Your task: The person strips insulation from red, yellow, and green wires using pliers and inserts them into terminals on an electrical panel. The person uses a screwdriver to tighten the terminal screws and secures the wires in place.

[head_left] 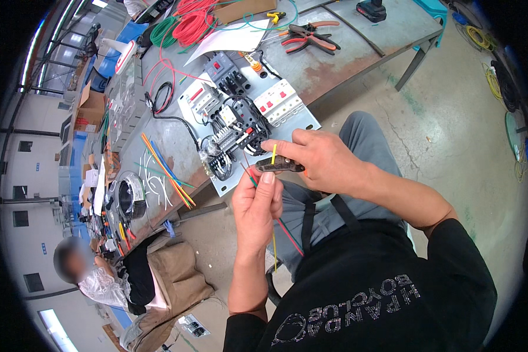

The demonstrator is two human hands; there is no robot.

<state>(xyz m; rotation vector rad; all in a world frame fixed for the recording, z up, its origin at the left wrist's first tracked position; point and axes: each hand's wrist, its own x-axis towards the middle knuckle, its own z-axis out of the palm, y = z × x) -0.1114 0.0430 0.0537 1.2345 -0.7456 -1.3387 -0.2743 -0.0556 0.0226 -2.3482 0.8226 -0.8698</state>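
Thin red and green wires (pixel 290 233) are pinched between the thumb and fingers of my left hand (pixel 257 202). Their tips stick up past the fingertips, and the tails hang down by my lap with a yellow strand. My right hand (pixel 328 163) is closed on a dark plier-like tool (pixel 278 164), its head right at the wire ends. A short yellow piece (pixel 274 154) stands up beside that tool; what it belongs to I cannot make out. Just beyond both hands lies a metal mounting plate (pixel 224 186) with breakers, terminal blocks and bundled black wiring.
Pliers (pixel 311 40) with red and black handles lie on the worn table (pixel 358 61). Red wire coils (pixel 193 23), a white sheet (pixel 232 41) and coloured wire lengths (pixel 165 170) are spread around. A seated person (pixel 141 276) is at the left.
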